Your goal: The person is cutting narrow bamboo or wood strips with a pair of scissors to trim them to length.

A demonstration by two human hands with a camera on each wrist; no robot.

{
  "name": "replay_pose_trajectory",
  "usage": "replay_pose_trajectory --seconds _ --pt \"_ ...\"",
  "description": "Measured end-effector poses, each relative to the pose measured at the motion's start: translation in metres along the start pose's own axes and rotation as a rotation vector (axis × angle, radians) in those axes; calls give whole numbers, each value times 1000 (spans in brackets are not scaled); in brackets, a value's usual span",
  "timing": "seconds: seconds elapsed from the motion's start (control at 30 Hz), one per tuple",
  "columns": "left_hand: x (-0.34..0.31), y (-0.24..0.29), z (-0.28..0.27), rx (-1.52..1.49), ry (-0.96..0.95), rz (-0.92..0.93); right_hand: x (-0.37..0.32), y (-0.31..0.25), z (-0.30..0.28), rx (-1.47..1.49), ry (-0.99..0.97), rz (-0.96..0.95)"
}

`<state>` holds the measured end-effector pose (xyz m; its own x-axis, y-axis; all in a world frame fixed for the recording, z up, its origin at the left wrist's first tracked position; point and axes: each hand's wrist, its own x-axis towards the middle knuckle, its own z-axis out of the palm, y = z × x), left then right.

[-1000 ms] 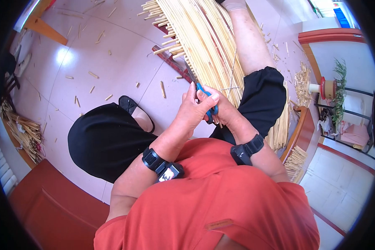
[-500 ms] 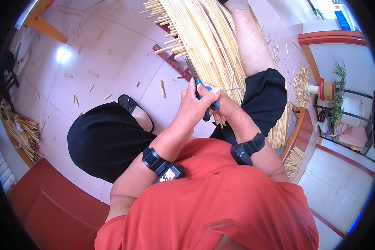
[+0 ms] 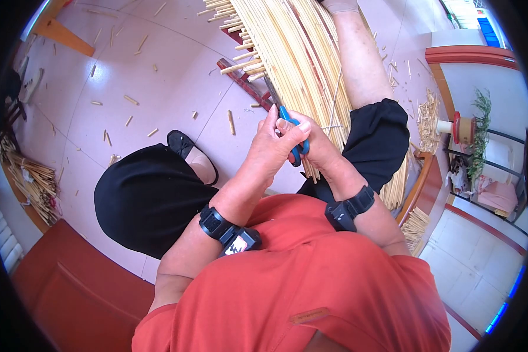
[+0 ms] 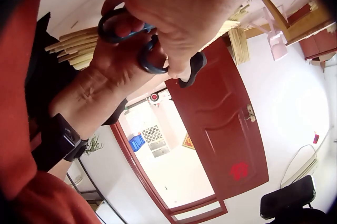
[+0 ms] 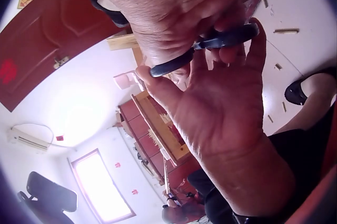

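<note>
Together both hands grip a pair of blue-handled scissors [image 3: 286, 114] in front of the lap. My left hand [image 3: 267, 146] has its thumb over one handle, and its fingers reach toward the blades. From the other side, my right hand [image 3: 321, 148] curls around the handles; part of it is hidden behind the left thumb. The dark handle loops [image 5: 231, 38] show between the two hands in the right wrist view. Pointing away from the body, the blades lie along the left edge of a long bundle of pale stalks [image 3: 293, 58], tied with a thin string [image 3: 334, 127].
The stalk bundle lies against the right leg [image 3: 358, 64], over a red wooden frame [image 3: 243, 79]. Cut stalk pieces [image 3: 231, 122] litter the tiled floor. More stalks [image 3: 32, 179] stand at the left, and a wooden-edged red piece of furniture [image 3: 422, 182] is at the right.
The stalk bundle and right leg have shifted slightly right in the head view. Both hands and the scissors have edged up a little, with the same hold.
</note>
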<state>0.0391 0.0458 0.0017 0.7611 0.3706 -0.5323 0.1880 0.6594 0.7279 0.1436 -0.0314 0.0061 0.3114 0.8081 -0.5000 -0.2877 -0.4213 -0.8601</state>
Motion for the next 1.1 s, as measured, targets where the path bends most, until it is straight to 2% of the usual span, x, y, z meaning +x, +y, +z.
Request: replay_pose_trajectory --seconds 0.07,0.23,0.37,0.47,0.53,0.77,0.87,0.93,1.07,1.1 --pt "0 -2 -1 -15 -4 9 1 7 -3 -12 -1 -76" --pt "-5 4 -1 -76 -70 26 -4 -5 1 -78 34 45" --pt "-9 -2 0 -73 -132 22 -14 -3 3 -98 33 -11" --pt "-11 -8 5 -52 -110 30 -17 1 0 -38 -10 33" --pt "-13 -9 9 10 -15 25 -19 1 2 26 -1 95" --pt "-20 10 11 34 -20 48 -14 -4 -2 -68 -48 100" --pt "-18 13 8 32 -78 -18 -13 -11 -1 -63 -71 171" --pt "-19 13 12 61 54 -5 -12 -12 -1 -21 -70 197" --pt "-16 20 11 41 47 49 -10 -15 -1 -5 -42 190" --pt "-14 25 8 44 -7 24 -8 -16 -1 -1 -31 188"
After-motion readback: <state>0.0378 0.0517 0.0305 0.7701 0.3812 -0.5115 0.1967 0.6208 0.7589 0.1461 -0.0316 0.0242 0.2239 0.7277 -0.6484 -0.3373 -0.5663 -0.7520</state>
